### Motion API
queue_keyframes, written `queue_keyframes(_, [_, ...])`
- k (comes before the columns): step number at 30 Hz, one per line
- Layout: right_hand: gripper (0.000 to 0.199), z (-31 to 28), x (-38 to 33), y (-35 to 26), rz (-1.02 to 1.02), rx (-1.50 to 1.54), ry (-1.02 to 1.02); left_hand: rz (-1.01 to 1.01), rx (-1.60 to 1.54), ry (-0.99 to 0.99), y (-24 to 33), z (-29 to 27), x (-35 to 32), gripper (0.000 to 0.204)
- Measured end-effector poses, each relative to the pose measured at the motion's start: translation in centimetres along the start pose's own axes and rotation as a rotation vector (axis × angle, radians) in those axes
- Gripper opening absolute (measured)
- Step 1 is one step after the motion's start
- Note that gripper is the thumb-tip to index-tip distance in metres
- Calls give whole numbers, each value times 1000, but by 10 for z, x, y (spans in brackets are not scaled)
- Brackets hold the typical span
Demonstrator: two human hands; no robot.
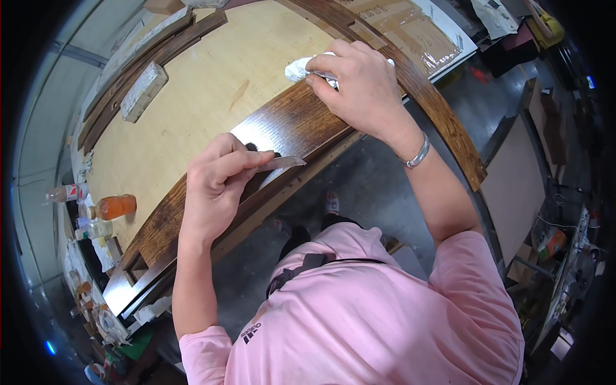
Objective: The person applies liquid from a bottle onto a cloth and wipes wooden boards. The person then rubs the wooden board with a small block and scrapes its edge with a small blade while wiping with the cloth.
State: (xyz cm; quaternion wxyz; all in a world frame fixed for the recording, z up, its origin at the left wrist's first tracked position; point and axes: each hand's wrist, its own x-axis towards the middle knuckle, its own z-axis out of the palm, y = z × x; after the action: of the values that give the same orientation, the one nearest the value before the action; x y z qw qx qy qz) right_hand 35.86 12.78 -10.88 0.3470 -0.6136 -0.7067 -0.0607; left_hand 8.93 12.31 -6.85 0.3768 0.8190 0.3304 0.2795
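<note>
Between its fingertips and thumb, my left hand [221, 179] pinches a thin, flat, greyish scraper blade [287, 163]. The blade lies over the glossy brown wood-grain panel [282, 122], close to its near edge. Beside those fingers, small dark patches [251, 147] show on the panel; whether they are holes or marks I cannot tell. Farther right, my right hand [362, 90] is closed around a crumpled white cloth or tissue [298, 68], resting at the panel's far right part. Much of the cloth is hidden under the fingers.
The panel lies on a pale wooden tabletop [212, 96]. A paint-specked block [144, 92] and curved brown strips [115, 90] lie at the far left. Bottles, one with orange liquid [117, 206], stand at the left edge. A long curved wooden piece [443, 115] overhangs at right, near cardboard [410, 32].
</note>
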Motion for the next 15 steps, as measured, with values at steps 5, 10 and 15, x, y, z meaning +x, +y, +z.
queue_keyframes(5, [13,-5,5,-2,-17,70,62,-30,-82,120,-4,-2,-2,25])
queue_keyframes(10, [17,-28,6,-50,48,565,88,24,1,239,-4,-1,-5,15])
queue_keyframes(15, [26,-18,-9,-91,-91,507,-118,194,87,291,2,-6,-10,18])
